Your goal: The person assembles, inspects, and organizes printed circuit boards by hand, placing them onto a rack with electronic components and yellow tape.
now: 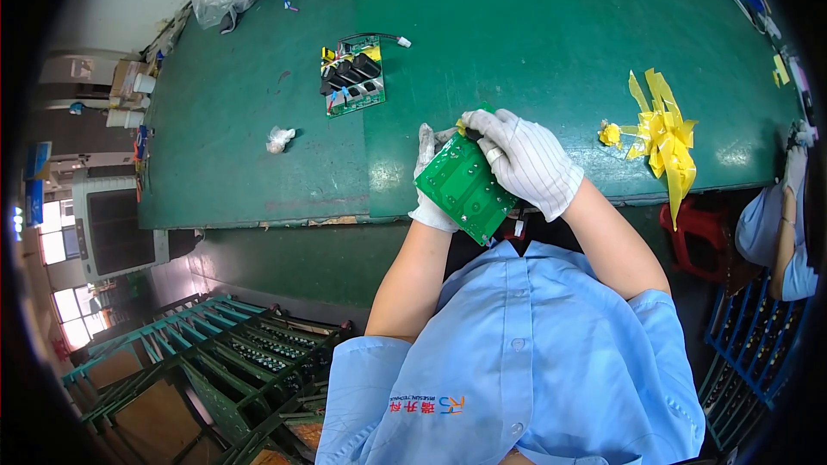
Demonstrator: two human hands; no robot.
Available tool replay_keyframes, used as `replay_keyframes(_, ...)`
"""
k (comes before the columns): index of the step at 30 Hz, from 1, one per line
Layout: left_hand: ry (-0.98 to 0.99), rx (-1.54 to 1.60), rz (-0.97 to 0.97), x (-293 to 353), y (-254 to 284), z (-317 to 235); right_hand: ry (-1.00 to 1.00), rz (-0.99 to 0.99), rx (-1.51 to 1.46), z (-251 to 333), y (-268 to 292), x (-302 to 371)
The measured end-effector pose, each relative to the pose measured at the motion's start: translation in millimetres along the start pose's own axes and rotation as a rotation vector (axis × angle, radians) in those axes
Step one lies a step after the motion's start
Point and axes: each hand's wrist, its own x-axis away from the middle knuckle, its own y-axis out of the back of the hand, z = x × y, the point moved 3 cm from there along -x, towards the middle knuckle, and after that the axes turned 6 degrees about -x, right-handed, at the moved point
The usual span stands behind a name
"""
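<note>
A green circuit board [468, 189] is tilted in front of my chest, its soldered side facing up. My left hand [431, 155], in a white glove, grips it along the left edge and from beneath. The gloved fingers of my right hand [525, 159] close over its upper right corner, where a bit of yellow tape [462, 127] shows. What lies under those right fingertips is mostly hidden. A short lead with a white connector [519, 227] hangs below the board.
Another circuit board [353, 77] with black parts and a cable lies on the green table [482, 26], left of my hands. Crumpled white wrap [279, 139] sits nearer. Yellow tape strips [665, 139] bunch up at right. Beyond are a red stool [696, 241] and another person's arm [788, 224].
</note>
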Motion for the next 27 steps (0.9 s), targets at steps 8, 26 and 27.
replay_keyframes(8, 0.016, 0.008, -0.062, 2, -5, 2, 0.017, 0.159, 0.046, 10, 9, -11)
replay_keyframes(26, -0.052, -0.054, -0.048, -3, 14, -1, 0.138, -0.024, 0.043, -7, 1, 9)
replay_keyframes(27, -0.059, -0.075, -0.061, -3, 13, -1, 0.140, -0.024, 0.046, -6, 1, 9)
